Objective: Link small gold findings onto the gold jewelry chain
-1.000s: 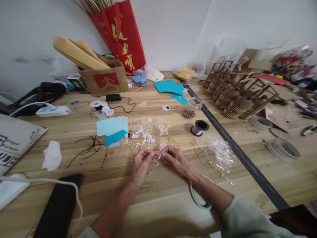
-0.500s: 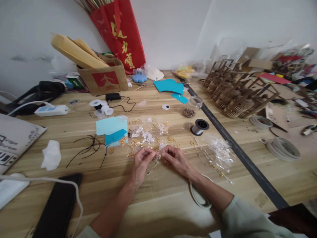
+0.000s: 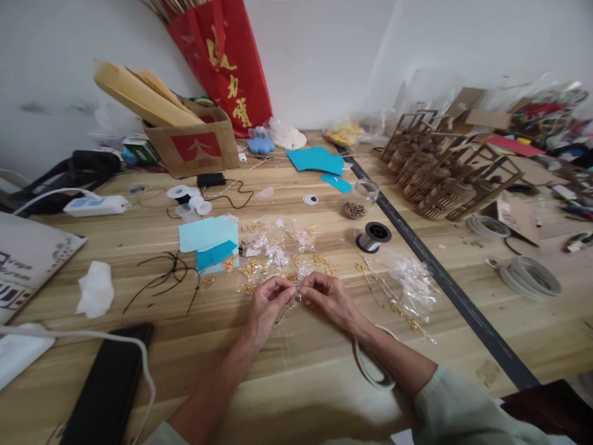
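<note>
My left hand [image 3: 270, 303] and my right hand [image 3: 328, 298] meet fingertip to fingertip over the middle of the table. Both are closed in a pinch. A beaded strand [image 3: 286, 314] hangs down from between them, with a thin clear thread below it. The left fingers pinch its upper end. What the right fingertips hold is too small to make out. Just beyond the hands lie small piles of gold beads [image 3: 249, 267] and silver beads [image 3: 278, 256], some on clear plastic bags. Finished-looking chains [image 3: 384, 296] lie right of my right hand.
A wire spool [image 3: 373, 237] and a jar of beads [image 3: 354, 210] stand beyond the right hand. Wooden lantern-like frames [image 3: 445, 179] fill the back right. Black cords [image 3: 171, 275] and a black phone [image 3: 109, 383] lie to the left. A pale coiled band [image 3: 370, 368] sits under my right forearm.
My right fingertips have come slightly left, closer to the left ones. Everything else stays nearly as it was.
</note>
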A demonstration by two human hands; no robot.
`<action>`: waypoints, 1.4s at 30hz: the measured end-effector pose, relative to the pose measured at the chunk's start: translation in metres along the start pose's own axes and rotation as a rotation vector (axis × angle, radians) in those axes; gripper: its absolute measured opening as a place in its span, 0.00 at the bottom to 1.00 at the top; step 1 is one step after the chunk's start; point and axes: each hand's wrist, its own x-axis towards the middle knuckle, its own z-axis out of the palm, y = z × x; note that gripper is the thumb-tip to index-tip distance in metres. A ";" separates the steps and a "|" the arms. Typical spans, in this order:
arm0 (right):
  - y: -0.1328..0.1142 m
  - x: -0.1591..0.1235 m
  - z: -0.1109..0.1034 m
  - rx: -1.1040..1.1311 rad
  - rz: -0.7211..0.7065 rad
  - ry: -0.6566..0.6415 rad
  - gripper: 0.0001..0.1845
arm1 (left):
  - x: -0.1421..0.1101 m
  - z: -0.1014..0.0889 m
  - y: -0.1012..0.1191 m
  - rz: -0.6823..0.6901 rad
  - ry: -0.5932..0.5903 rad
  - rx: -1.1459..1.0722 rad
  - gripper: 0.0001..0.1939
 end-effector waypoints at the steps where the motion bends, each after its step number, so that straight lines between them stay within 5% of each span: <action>1: 0.000 0.000 0.000 0.003 0.001 -0.004 0.18 | 0.000 0.000 0.001 0.000 0.005 0.017 0.06; 25: 0.001 -0.002 -0.001 -0.009 -0.009 -0.034 0.17 | 0.001 -0.003 -0.001 0.122 -0.060 0.152 0.05; 33: 0.003 -0.002 -0.001 -0.023 -0.002 -0.067 0.17 | 0.003 -0.007 -0.005 0.001 -0.076 -0.053 0.07; 42: 0.005 -0.001 -0.002 -0.095 -0.051 -0.046 0.16 | 0.004 -0.005 -0.004 -0.027 -0.043 -0.016 0.08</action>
